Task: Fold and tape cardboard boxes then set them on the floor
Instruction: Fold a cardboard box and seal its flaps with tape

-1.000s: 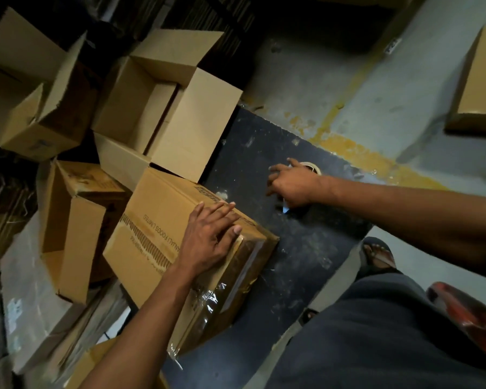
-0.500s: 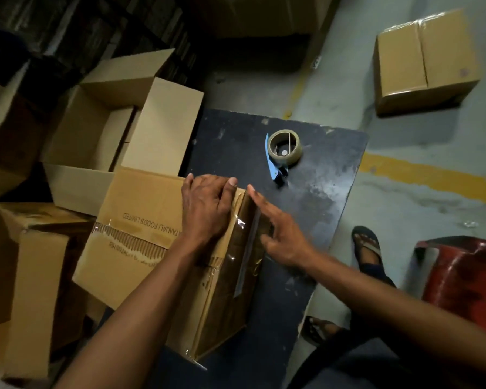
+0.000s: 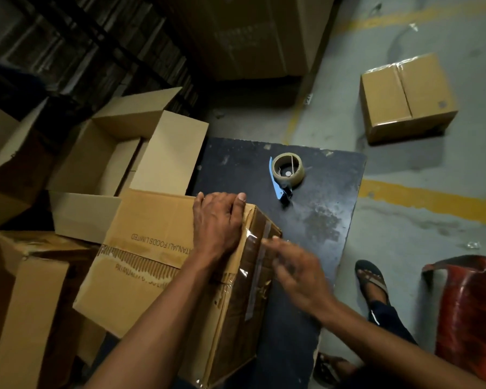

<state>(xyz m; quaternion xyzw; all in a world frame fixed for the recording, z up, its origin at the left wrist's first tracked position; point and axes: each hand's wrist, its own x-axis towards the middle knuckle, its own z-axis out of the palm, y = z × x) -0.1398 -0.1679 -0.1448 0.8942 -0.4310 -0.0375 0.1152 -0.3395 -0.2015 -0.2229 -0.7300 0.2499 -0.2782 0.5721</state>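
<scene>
A printed cardboard box (image 3: 152,256) lies on its side on the black table (image 3: 320,220), its taped end facing right. My left hand (image 3: 218,223) presses flat on the box's top near that end, fingers straight. Blurred with motion, my right hand (image 3: 298,270) lies against the taped end, fingers extended over the clear tape strip (image 3: 257,276). A tape dispenser (image 3: 286,171) with a brownish roll and a blue blade sits on the table beyond the box, free of both hands.
Several open, unfolded boxes (image 3: 118,153) crowd the left side. A taped box (image 3: 407,99) stands on the concrete floor at the upper right. A red plastic stool (image 3: 472,310) is at the right, and a sandalled foot (image 3: 372,279) rests beside the table.
My right hand let go of the tape dispenser on the table and came back to the box's taped end, now sliding along the tape. My left hand shifted slightly toward the box's edge.
</scene>
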